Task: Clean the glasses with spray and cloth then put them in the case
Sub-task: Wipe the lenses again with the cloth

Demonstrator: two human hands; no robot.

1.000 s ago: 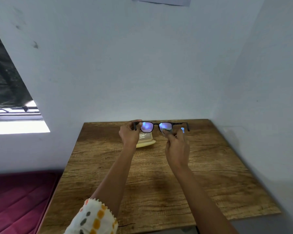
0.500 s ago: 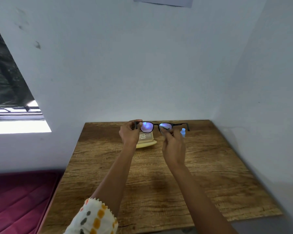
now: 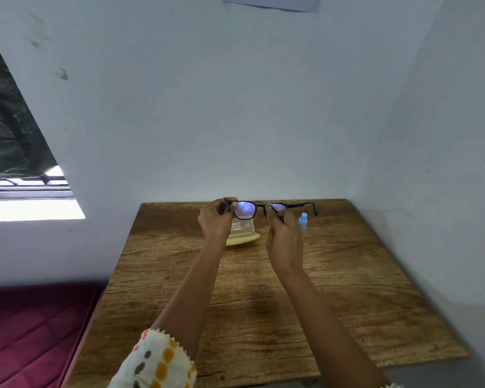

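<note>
Black-framed glasses (image 3: 259,206) are held up over the far part of the wooden table (image 3: 347,275). My left hand (image 3: 216,219) pinches the frame at its left hinge. My right hand (image 3: 284,239) pinches the right lens with a small greyish cloth (image 3: 272,207) between its fingertips. Below the glasses an open pale yellow case (image 3: 242,233) lies on the table, partly hidden by my left hand. A small blue spray bottle (image 3: 303,220) stands just right of my right hand.
White walls close the table in at the back and on the right. A dark red mattress (image 3: 31,331) lies low on the left beside the table edge. A window opening (image 3: 20,175) is in the left wall.
My right hand has shifted slightly left along the right lens, uncovering the blue spray bottle behind it. My left hand and the glasses stay at the same spot.
</note>
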